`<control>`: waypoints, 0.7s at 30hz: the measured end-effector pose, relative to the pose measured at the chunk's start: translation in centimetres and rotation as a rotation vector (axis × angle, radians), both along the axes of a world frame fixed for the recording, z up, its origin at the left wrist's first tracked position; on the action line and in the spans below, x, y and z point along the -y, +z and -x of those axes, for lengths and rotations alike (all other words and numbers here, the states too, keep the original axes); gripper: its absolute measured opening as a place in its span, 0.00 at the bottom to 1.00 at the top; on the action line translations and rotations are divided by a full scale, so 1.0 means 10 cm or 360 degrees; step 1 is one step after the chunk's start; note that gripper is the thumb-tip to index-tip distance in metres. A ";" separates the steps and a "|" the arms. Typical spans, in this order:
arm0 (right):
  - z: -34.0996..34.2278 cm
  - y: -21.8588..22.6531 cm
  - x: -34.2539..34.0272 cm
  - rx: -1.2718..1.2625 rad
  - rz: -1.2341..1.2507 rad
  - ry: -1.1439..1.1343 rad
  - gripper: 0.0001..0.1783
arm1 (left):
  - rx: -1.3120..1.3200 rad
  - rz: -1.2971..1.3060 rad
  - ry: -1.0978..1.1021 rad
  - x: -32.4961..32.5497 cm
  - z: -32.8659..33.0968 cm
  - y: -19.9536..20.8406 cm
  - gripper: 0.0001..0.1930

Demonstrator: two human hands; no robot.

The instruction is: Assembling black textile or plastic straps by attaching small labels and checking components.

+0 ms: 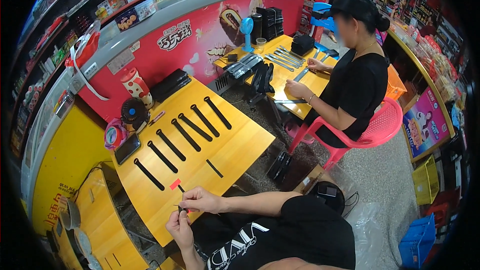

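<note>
At the near edge of the yellow table [220, 115], my left hand [180, 227] and my right hand [200, 200] are pinched close together. Between their fingertips is a small black strap [182, 210], mostly hidden by the fingers. Just beyond my hands lies a red tab [175, 184], with a short dark strip showing beside it. A short black strip [215, 168] lies to the right of the tab. Farther up the table, several black straps [170, 145] with rounded, looped ends are laid side by side in a slanting row.
Along the table's left side are a phone [128, 149], a small dark fan [134, 112], a polka-dot tumbler [136, 86] and a black pouch [170, 85]. A person [357, 70] sits at a second table [282, 87] with grey straps. A pink freezer wall [180, 45] stands behind.
</note>
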State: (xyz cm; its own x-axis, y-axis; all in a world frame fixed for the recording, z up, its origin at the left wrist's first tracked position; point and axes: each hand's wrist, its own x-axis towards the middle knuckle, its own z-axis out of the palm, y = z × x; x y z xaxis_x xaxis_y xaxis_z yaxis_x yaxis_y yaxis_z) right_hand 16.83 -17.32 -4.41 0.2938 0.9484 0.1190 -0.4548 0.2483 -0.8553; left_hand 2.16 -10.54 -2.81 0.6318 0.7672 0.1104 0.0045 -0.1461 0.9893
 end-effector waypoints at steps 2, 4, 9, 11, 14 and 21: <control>-0.27 0.06 0.06 -0.0306 -0.0014 -0.0097 0.10 | -0.0200 -0.0318 -0.0077 -0.03 0.15 -0.05 0.10; -0.95 0.33 0.14 -0.0497 -0.0223 -0.0325 0.08 | -0.0216 0.0049 -0.0035 -0.21 0.46 -0.34 0.09; -0.61 0.66 0.09 0.0359 -0.0022 -0.0320 0.06 | -0.0038 0.0471 0.0145 -0.18 0.36 -0.02 0.07; -0.18 0.36 -0.10 0.1133 -0.0242 -0.0347 0.05 | 0.0111 0.0479 0.0184 -0.12 0.19 -0.11 0.07; -0.04 0.02 -0.06 0.0937 -0.0153 -0.0561 0.06 | 0.0352 0.0700 0.0133 -0.01 -0.02 0.21 0.10; -0.15 0.51 0.17 0.1491 -0.0060 -0.0458 0.07 | 0.0565 0.1133 -0.0098 -0.09 -0.18 0.29 0.12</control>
State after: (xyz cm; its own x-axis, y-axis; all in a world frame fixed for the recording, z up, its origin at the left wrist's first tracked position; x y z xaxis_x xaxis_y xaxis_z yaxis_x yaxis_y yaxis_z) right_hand 18.36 -19.07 0.66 0.2844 0.8460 0.4509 0.4866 0.2779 -0.8283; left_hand 3.98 -9.66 0.11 0.6945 0.6938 -0.1904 -0.3159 0.5319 0.7857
